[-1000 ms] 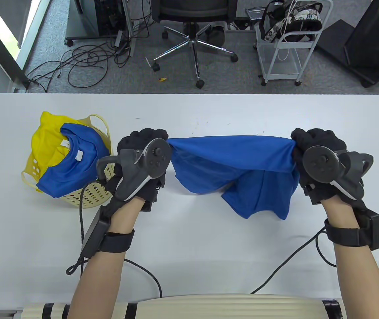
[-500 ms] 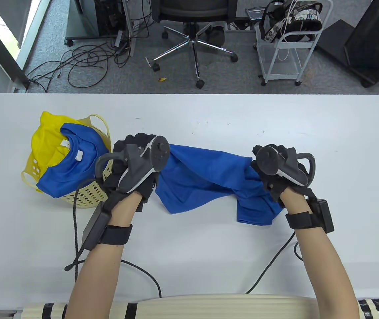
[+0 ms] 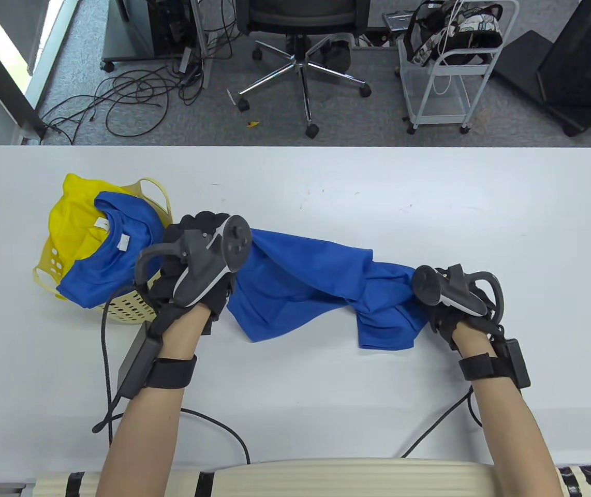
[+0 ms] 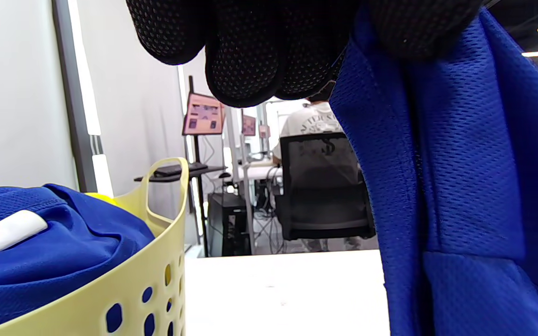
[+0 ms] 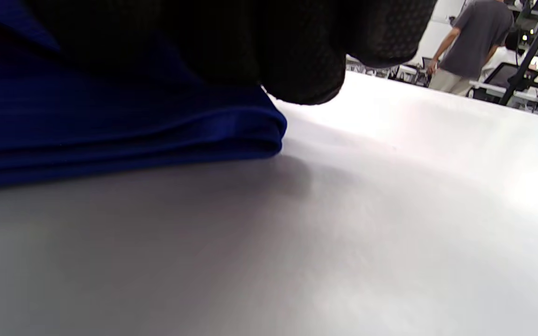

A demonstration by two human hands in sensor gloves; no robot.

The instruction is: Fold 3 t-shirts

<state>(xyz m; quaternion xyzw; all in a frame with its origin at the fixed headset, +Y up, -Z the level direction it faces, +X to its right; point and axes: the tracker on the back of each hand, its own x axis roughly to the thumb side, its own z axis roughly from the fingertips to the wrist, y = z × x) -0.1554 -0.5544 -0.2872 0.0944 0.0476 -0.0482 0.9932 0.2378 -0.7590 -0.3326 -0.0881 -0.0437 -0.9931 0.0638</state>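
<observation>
A: Location of the blue t-shirt (image 3: 306, 279)?

B: Bunched on the white table (image 3: 378, 176), stretched between both hands, its right end touching the surface.

A: Hand status?

B: Left hand (image 3: 197, 259): fingers curled round the shirt's left end, raised beside the yellow basket (image 3: 135, 305). Right hand (image 3: 451, 300): low at the table, apparently gripping the right end; its fingers are mostly hidden.

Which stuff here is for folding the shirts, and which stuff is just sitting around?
For the job:
blue t-shirt, held by left hand and right hand
blue t-shirt in the basket
yellow t-shirt
yellow basket

Just around:
office chair
white cart
floor cables
</observation>
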